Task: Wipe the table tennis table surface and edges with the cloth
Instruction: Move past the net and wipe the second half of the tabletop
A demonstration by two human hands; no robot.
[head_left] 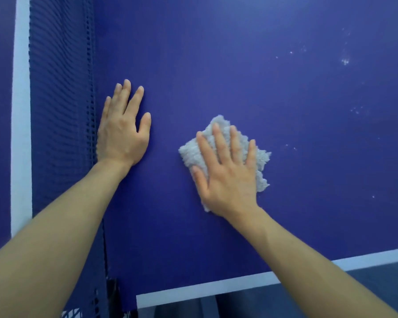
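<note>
The blue table tennis table [216,65] fills the head view. A folded, fluffy light-grey cloth [261,166] lies flat on it right of centre. My right hand [228,175] presses down on the cloth with straight, spread fingers and covers most of it. My left hand [122,127] rests flat on the bare blue surface, fingers straight, right beside the net. White specks [345,61] dot the surface at the right, beyond the cloth.
The dark blue net [60,99] runs up the left side, its white top band [21,111] further left. The table's white edge line [205,290] crosses the bottom, with dark floor [377,285] below it.
</note>
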